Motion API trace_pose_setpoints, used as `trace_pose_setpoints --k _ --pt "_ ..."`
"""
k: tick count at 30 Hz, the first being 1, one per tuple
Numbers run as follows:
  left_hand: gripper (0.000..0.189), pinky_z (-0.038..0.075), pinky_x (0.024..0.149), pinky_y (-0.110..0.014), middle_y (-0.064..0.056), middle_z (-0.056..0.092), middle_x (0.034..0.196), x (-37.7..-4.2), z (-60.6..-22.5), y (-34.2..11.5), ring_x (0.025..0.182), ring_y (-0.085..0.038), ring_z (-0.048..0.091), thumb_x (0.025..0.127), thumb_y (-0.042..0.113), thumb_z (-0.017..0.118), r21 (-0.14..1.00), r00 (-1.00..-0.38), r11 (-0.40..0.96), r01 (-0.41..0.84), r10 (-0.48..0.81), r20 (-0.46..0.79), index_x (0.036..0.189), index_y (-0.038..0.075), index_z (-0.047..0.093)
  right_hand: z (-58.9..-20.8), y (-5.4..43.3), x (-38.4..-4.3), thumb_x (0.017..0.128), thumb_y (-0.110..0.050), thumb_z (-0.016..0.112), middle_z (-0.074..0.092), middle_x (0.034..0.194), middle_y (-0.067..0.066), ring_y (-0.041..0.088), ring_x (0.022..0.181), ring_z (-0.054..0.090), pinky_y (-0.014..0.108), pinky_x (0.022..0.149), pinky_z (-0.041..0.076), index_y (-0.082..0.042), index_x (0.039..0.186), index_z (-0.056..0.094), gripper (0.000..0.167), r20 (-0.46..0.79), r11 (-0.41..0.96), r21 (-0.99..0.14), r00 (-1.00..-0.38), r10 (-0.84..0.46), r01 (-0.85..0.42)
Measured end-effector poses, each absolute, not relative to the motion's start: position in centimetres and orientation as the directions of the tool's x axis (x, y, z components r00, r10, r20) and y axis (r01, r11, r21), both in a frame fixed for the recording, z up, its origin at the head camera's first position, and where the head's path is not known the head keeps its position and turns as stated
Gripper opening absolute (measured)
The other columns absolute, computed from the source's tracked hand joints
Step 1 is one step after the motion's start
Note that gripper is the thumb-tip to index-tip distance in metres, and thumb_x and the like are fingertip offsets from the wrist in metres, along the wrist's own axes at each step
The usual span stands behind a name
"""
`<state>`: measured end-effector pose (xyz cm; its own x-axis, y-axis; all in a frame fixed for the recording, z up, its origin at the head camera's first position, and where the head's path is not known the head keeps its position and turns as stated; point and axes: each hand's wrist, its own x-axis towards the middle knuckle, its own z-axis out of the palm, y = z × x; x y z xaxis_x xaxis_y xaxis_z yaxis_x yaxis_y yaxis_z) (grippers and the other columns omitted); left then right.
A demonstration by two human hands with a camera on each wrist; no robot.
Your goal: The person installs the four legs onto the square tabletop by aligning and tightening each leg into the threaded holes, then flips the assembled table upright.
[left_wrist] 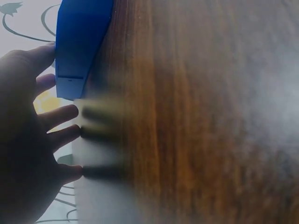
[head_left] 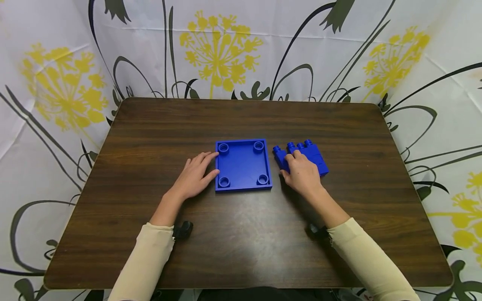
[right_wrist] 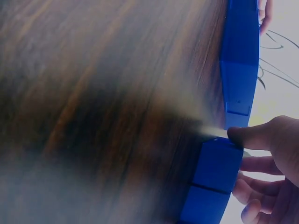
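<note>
A square blue plastic panel (head_left: pixel 242 165), shaped like a shallow tray with a raised rim and a round socket in each corner, lies flat on the table. My left hand (head_left: pixel 193 175) rests at its left edge, thumb and fingertips touching the rim with the fingers spread. To the right of the panel lie several blue blocks (head_left: pixel 316 158) with round pegs at their far ends. My right hand (head_left: pixel 302 173) grips the leftmost blue block (head_left: pixel 279 155), which sits slightly angled from the others. In the right wrist view, the thumb (right_wrist: pixel 240 134) presses on that block's near end.
The brown wooden table (head_left: pixel 169 125) carries the panel and blocks near its middle. Behind and around it hangs a white curtain (head_left: pixel 147 37) with yellow and grey plant prints. A black wrist camera (head_left: pixel 183 230) sits below my left wrist.
</note>
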<state>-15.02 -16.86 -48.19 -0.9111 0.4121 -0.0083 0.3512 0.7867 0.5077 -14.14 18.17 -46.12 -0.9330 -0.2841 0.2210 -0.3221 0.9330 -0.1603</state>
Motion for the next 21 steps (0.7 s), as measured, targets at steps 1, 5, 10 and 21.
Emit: trace_pose_setpoints --k 1,5,10,21 --pt "0.060 0.011 0.108 -0.069 -0.015 0.034 0.153 -15.0 -48.2 -16.9 0.142 -0.037 0.028 0.101 0.046 0.049 0.507 -0.910 0.787 0.350 0.414 -0.013 0.154 0.021 0.032 -46.1 18.1 -14.1 0.079 -0.026 0.081 0.058 0.094 0.016 0.034 0.084 0.061 0.050 0.060 0.052 -0.003 0.107 0.066 0.039 0.216 0.935 -0.159 -0.936 -0.279 -0.316" --pt "0.062 0.008 0.109 -0.069 -0.015 0.032 0.155 -14.9 -48.3 -16.9 0.144 -0.037 0.023 0.102 0.047 0.046 0.508 -0.907 0.787 0.349 0.420 -0.026 0.155 0.022 0.029 -46.1 17.6 -13.9 0.077 -0.026 0.083 0.063 0.095 0.018 0.035 0.086 0.062 0.052 0.059 0.052 -0.003 0.112 0.066 0.046 0.199 0.948 -0.137 -0.945 -0.259 -0.289" --pt "0.062 0.006 0.108 -0.070 -0.013 0.031 0.156 -14.9 -48.2 -16.9 0.146 -0.035 0.018 0.102 0.050 0.044 0.508 -0.909 0.793 0.337 0.415 -0.045 0.156 0.026 0.026 -46.2 17.1 -13.8 0.074 -0.028 0.085 0.069 0.089 0.018 0.036 0.081 0.063 0.052 0.057 0.051 -0.001 0.111 0.064 0.050 0.165 0.965 -0.094 -0.959 -0.229 -0.246" --pt "0.062 0.003 0.107 -0.071 -0.011 0.029 0.158 -14.8 -48.2 -17.1 0.147 -0.033 0.016 0.102 0.053 0.041 0.495 -0.912 0.809 0.317 0.403 -0.074 0.157 0.029 0.023 -45.7 17.1 -14.0 0.076 -0.030 0.078 0.070 0.094 0.017 0.037 0.085 0.065 0.054 0.065 0.052 -0.003 0.113 0.068 0.046 0.100 0.973 -0.157 -0.983 -0.156 -0.171"
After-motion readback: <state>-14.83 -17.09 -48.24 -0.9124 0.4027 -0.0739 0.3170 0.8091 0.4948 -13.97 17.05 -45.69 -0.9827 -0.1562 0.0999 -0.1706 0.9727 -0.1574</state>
